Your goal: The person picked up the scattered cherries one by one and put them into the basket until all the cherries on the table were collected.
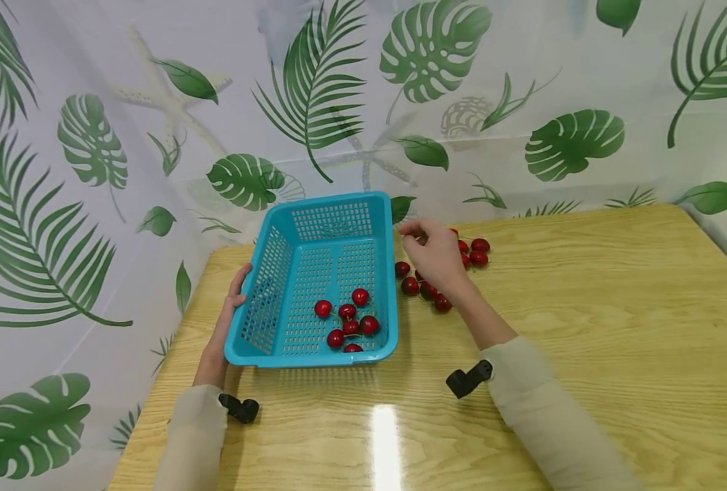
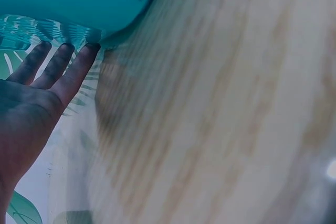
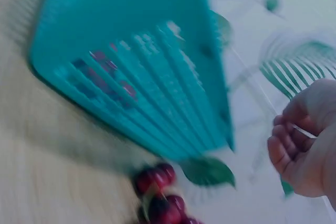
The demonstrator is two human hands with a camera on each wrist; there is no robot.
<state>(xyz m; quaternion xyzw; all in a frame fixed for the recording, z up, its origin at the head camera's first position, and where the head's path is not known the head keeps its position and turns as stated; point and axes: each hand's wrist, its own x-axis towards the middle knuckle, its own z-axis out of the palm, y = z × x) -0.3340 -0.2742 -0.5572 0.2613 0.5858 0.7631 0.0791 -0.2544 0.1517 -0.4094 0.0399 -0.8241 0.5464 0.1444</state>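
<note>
A turquoise plastic basket (image 1: pixel 305 276) with slotted walls holds several dark red cherries (image 1: pixel 369 325) near its front right corner. My left hand (image 1: pixel 227 315) is at the basket's left side, and its fingers (image 2: pixel 73 77) are straight with their tips against the outer wall in the left wrist view. Just right of the basket, my right hand (image 1: pixel 436 258) is raised above loose cherries (image 1: pixel 479 258). Its fingers are curled toward the thumb, and nothing shows between them in the right wrist view. From above, this hand hides part of the loose group.
The wood-grain table (image 1: pixel 584 327) extends to the right and in front of the basket. A leaf-patterned sheet (image 1: pixel 492 61) hangs behind and along the left. Small black wrist cameras (image 1: pixel 469 379) are strapped over both light sleeves (image 1: pixel 541 402).
</note>
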